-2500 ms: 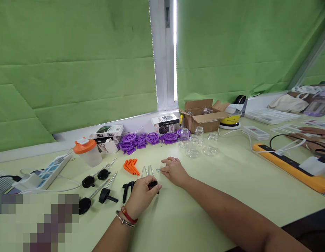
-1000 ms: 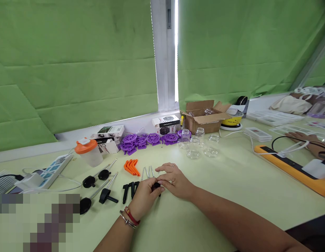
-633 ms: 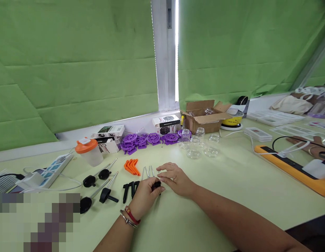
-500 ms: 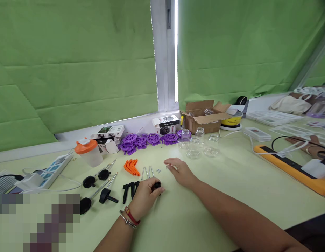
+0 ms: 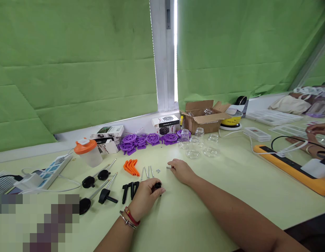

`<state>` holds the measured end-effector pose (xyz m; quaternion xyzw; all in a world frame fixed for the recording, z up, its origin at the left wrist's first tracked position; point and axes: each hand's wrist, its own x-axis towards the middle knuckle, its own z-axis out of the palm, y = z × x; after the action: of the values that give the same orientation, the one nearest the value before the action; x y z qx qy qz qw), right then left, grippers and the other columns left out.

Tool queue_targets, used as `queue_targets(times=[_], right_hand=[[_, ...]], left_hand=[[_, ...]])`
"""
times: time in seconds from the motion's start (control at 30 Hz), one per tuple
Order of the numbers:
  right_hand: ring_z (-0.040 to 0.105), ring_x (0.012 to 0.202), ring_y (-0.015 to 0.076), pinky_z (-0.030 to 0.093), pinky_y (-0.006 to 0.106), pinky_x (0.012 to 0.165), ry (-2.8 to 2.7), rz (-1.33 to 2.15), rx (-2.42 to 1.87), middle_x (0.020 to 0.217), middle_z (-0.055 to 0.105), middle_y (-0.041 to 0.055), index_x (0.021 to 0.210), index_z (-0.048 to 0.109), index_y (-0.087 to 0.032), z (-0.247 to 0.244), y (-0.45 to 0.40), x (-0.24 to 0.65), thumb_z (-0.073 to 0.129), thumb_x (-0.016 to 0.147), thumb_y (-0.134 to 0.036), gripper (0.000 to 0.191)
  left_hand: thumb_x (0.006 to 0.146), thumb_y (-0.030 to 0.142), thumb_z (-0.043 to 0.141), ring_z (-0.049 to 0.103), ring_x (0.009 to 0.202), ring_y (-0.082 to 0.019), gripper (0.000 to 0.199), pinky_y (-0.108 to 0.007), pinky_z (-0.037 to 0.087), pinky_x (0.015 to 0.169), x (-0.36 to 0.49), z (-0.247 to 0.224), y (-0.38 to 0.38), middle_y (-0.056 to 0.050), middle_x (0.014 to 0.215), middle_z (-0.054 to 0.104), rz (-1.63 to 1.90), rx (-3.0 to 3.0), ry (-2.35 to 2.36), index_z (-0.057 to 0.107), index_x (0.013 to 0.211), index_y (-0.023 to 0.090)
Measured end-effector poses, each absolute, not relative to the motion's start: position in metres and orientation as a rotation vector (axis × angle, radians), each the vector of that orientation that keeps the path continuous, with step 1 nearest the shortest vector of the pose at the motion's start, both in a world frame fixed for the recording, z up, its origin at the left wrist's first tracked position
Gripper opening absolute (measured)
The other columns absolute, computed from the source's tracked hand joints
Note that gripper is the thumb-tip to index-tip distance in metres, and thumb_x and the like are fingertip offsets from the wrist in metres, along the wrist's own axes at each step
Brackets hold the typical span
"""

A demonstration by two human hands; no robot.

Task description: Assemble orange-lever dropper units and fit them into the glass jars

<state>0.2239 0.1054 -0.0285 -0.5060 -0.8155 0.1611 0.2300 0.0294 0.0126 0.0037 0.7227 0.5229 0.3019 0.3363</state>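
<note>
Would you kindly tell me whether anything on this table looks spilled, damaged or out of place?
No spill or damage is evident. The purple parts look untidy, overlapping toward the left, unlike the neatly lined-up orange pieces. The picture's lower-left is pixelated, so unclear.

Left hand [image 5: 149, 192]: grips a black part [image 5: 158, 184]. Right hand [image 5: 183, 171]: pinches a small coil spring [image 5: 168, 167]. Tabletop [image 5: 220, 206], between left hand and far edge: orange angled pieces [image 5: 131, 167], slim metal rods [image 5: 152, 171]. Near the far edge stand purple round parts [image 5: 153, 139], clear jars [image 5: 199, 132], an open cardboard box [image 5: 204, 127].
</note>
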Motion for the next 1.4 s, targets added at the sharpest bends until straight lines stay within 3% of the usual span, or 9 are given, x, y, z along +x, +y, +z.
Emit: queue_targets(times=[0.13, 0.27, 0.37, 0.53, 1.03, 1.4], right_hand=[[0.056, 0.084, 0.0179, 0.043, 0.033, 0.080, -2.125, 0.633, -1.241, 0.091, 0.061, 0.0070, 0.118, 0.061, -0.019, -0.034, 0.103, 0.228, 0.046, 0.082, -0.010, 0.040], [0.050, 0.066, 0.0100, 0.045, 0.028, 0.067, -1.871, 1.117, -0.995, 0.084, 0.054, 0.0006, 0.129, 0.051, -0.022, -0.033, 0.094, 0.222, 0.048, 0.085, -0.020, 0.044], [0.050, 0.062, 0.0075, 0.044, 0.025, 0.061, -1.706, 1.398, -0.815, 0.083, 0.050, -0.0006, 0.123, 0.055, -0.021, -0.027, 0.085, 0.215, 0.053, 0.084, -0.029, 0.039], [0.060, 0.064, 0.0099, 0.045, 0.027, 0.062, -1.549, 1.575, -0.666, 0.082, 0.051, -0.0011, 0.109, 0.059, -0.018, -0.016, 0.074, 0.208, 0.063, 0.079, -0.036, 0.035], [0.058, 0.079, 0.0124, 0.045, 0.028, 0.071, -1.479, 1.542, -0.659, 0.082, 0.061, 0.0015, 0.100, 0.061, -0.018, -0.008, 0.061, 0.200, 0.070, 0.073, -0.031, 0.032], [0.059, 0.079, 0.0129, 0.048, 0.031, 0.078, -1.702, 1.282, -0.634, 0.084, 0.062, 0.0023, 0.104, 0.059, -0.018, -0.010, 0.054, 0.197, 0.059, 0.081, -0.024, 0.024]], left_hand=[[0.076, 0.033, 0.060, 0.047, 0.064, -0.013, 0.017, -0.024, 0.039, 0.062, 0.030, 0.003, 0.013, 0.001, 0.068, 0.056, 0.786, 1.882, 1.370, 0.062, 0.080, 0.017], [0.077, 0.032, 0.058, 0.047, 0.063, -0.013, 0.017, -0.024, 0.038, 0.061, 0.030, 0.004, 0.012, 0.001, 0.067, 0.055, 0.779, 1.900, 1.369, 0.063, 0.080, 0.017], [0.077, 0.031, 0.058, 0.046, 0.063, -0.013, 0.016, -0.024, 0.037, 0.061, 0.030, 0.005, 0.012, 0.001, 0.067, 0.055, 0.766, 1.921, 1.378, 0.063, 0.079, 0.016], [0.078, 0.032, 0.057, 0.043, 0.063, -0.013, 0.016, -0.024, 0.035, 0.060, 0.031, 0.006, 0.012, 0.002, 0.066, 0.051, 0.767, 1.935, 1.374, 0.061, 0.075, 0.016], [0.078, 0.030, 0.056, 0.041, 0.062, -0.012, 0.016, -0.023, 0.034, 0.059, 0.031, 0.004, 0.013, 0.003, 0.064, 0.049, 0.790, 1.943, 1.352, 0.058, 0.071, 0.017], [0.077, 0.031, 0.057, 0.041, 0.062, -0.013, 0.017, -0.023, 0.034, 0.059, 0.032, 0.005, 0.012, 0.002, 0.064, 0.048, 0.786, 1.933, 1.346, 0.054, 0.067, 0.017]])
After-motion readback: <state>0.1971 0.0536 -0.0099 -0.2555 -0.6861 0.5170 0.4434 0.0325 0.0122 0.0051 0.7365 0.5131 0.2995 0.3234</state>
